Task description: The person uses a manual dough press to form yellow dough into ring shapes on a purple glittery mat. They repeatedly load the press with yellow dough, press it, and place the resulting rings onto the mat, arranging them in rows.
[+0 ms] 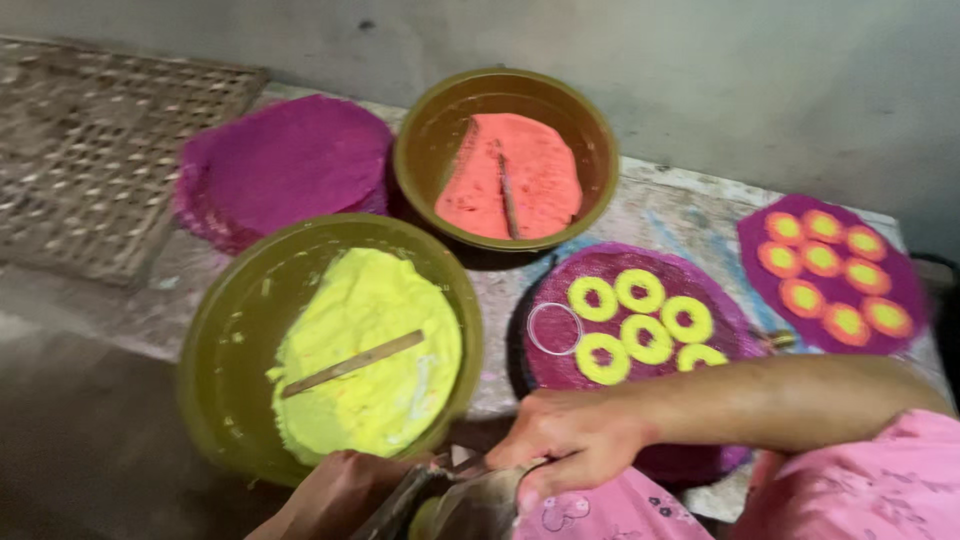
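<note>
Both hands near — right hand (575, 440) grips a grey scoop (480, 505), left hand (340, 495) closed on its handle; loading step, next needs yellow paste (365, 350).

I see a worn, paint-stained stone slab (650, 205) carrying everything. On it sit a bowl of yellow paste (330, 345), a bowl of orange paste (505, 155), a stack of magenta discs (285, 165), a magenta mat with yellow rings (630, 320), another mat with orange-yellow rounds (830, 270) and a woven tray (95, 150).
</note>
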A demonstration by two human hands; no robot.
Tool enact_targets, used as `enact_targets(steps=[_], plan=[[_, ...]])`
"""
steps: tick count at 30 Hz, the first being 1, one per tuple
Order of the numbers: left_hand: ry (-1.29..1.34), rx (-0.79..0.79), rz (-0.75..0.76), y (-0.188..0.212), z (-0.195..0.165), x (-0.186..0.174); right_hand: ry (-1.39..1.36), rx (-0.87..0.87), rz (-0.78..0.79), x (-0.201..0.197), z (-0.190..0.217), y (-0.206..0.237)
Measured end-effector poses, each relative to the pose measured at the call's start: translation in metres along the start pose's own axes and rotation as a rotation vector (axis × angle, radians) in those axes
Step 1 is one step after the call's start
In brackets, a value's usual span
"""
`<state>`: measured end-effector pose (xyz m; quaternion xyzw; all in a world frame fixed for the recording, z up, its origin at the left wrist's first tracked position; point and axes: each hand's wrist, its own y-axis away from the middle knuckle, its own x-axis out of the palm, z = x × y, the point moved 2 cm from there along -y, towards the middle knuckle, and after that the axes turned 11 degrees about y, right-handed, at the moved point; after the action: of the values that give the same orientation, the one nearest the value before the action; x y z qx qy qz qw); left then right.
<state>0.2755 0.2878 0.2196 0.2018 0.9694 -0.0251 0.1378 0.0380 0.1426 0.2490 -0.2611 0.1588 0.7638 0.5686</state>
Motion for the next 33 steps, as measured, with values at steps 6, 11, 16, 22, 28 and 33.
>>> enact_targets(steps=[6, 11, 16, 22, 28, 33], plan=[[0.198, -0.252, -0.172, 0.04, 0.032, -0.039, -0.022, -0.037, -0.047, -0.018, -0.019, -0.021], [0.934, 0.089, -0.294, 0.073, 0.055, -0.083, 1.137, -0.206, -0.243, -0.077, -0.03, -0.054], [1.376, 0.107, -0.061, 0.053, 0.117, -0.048, 1.645, -0.359, -0.322, -0.11, -0.07, -0.127], [0.512, 0.045, -1.011, 0.085, 0.197, -0.086, 0.977, 0.346, -0.319, -0.051, -0.166, -0.188], [0.205, 0.12, -1.231, 0.107, 0.229, -0.105, 1.091, 0.224, -0.048, 0.027, -0.242, -0.2], [-0.001, 0.223, -1.237, 0.109, 0.226, -0.111, 1.08, 0.52, 0.203, 0.004, -0.232, -0.211]])
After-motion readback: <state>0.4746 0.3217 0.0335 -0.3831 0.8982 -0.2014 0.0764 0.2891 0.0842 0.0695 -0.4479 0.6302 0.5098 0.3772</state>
